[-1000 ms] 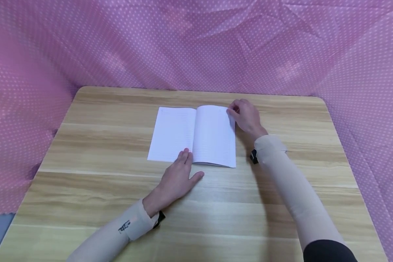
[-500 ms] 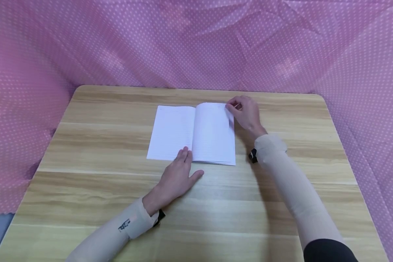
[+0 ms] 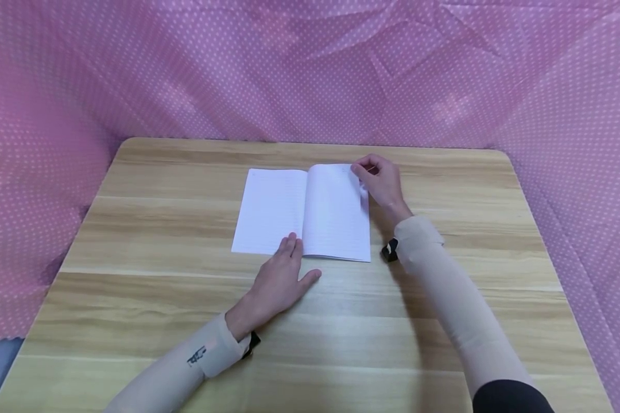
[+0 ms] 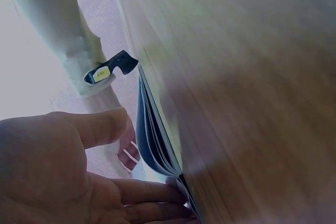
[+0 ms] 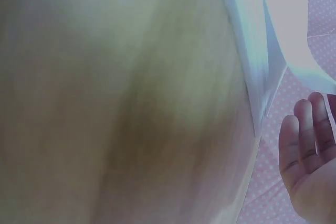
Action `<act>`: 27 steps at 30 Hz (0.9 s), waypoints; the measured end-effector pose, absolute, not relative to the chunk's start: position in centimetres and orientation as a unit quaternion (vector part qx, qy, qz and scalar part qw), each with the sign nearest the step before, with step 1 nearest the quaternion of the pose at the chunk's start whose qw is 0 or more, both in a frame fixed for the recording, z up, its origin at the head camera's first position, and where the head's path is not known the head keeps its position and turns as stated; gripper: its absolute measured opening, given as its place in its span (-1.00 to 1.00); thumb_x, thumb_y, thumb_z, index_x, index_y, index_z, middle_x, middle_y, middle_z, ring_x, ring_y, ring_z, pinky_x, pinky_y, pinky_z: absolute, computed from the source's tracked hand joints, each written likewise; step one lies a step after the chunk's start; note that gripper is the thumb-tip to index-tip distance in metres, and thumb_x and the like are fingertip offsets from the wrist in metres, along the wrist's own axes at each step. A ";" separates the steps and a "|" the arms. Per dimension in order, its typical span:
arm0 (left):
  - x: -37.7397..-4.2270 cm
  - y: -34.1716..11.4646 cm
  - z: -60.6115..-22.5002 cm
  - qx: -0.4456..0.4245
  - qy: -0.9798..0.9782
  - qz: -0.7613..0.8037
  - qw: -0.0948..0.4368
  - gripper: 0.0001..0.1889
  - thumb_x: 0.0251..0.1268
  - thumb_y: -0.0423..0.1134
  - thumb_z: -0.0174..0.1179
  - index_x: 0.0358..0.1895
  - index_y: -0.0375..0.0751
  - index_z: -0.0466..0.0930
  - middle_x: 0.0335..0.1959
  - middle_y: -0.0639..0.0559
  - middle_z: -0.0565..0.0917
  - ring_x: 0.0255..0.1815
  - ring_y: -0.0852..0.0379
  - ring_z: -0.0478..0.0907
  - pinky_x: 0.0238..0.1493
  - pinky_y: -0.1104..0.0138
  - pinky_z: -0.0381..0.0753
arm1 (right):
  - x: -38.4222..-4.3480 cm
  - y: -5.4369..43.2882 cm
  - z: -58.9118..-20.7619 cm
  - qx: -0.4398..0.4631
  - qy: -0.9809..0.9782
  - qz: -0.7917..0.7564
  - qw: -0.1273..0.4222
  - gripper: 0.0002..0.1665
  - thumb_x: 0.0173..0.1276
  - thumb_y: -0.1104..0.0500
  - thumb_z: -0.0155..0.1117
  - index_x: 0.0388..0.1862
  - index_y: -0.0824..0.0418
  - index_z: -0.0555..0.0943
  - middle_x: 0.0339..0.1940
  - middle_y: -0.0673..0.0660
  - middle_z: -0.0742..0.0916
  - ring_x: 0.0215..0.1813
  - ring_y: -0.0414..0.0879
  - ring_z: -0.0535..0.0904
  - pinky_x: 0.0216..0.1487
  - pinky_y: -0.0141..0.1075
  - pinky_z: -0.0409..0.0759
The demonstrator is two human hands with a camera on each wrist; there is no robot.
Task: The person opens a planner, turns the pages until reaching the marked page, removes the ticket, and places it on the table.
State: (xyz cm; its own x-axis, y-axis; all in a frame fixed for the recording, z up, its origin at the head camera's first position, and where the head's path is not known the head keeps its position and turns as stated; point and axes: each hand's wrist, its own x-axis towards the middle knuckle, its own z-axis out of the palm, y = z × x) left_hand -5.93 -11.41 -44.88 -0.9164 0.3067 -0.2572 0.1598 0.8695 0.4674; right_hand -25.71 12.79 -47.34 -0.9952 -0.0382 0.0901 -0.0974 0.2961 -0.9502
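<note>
A white lined notebook (image 3: 274,212) lies spread on the table, its spine running away from me. My left hand (image 3: 279,281) rests flat, straight fingertips on the lower edge of the left page beside the spine, thumb spread out over the wood. At the top right corner my right hand (image 3: 379,180) pinches a page (image 5: 291,30) between thumb and index finger. That page curls up off the sheets below it, as the right wrist view shows. The left wrist view shows the notebook's layered sheets (image 4: 155,135) edge-on, beyond the left thumb.
The wooden table (image 3: 134,229) has rounded far corners. A pink dotted cloth (image 3: 310,69) hangs behind it and along both sides. Black wrist cameras sit on both pale sleeves, the right one (image 3: 390,250) near the notebook's right edge.
My right hand has moved slightly left, lifting the page's corner away from the sheets under it. The left hand stays put on the notebook.
</note>
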 end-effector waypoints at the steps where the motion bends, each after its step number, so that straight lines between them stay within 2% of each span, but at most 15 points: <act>1: -5.9 -11.4 -44.9 0.122 0.953 0.225 0.164 -0.09 0.69 0.13 0.20 0.64 -0.64 0.14 0.70 -0.49 0.10 0.74 -0.34 0.05 0.65 -0.10 0.19 | -25.7 12.7 -47.4 0.041 -0.804 0.592 0.025 -0.83 0.56 0.20 0.47 -0.05 0.30 0.79 -0.25 0.10 0.75 -0.28 -0.10 0.61 -0.29 -0.40 0.57; 15: -6.0 -11.5 -45.0 0.121 0.951 0.234 0.159 -0.11 0.69 0.13 0.19 0.63 -0.63 0.17 0.70 -0.48 0.13 0.73 -0.34 0.07 0.66 -0.08 0.15 | -25.1 11.2 -47.1 0.025 -0.782 0.623 0.007 -0.83 0.59 0.18 0.45 -0.03 0.29 0.77 -0.27 0.10 0.72 -0.31 -0.12 0.58 -0.35 -0.41 0.58; 27: -6.1 -11.6 -44.8 0.117 0.950 0.240 0.161 -0.12 0.69 0.12 0.20 0.63 -0.61 0.19 0.70 -0.46 0.15 0.73 -0.32 0.08 0.66 -0.09 0.17 | -25.7 10.5 -44.9 -0.010 -0.744 0.666 -0.045 -0.80 0.70 0.11 0.31 -0.02 0.23 0.72 -0.12 0.11 0.72 -0.23 -0.03 0.70 -0.19 -0.27 0.75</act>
State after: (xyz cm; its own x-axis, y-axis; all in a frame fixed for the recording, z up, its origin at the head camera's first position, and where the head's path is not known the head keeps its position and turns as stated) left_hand -6.13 -11.57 -44.82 -0.9208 0.2996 -0.2498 0.1449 0.8573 0.4940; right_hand -25.68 10.46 -44.94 -0.9957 -0.0455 -0.0810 0.0755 0.1114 -0.9909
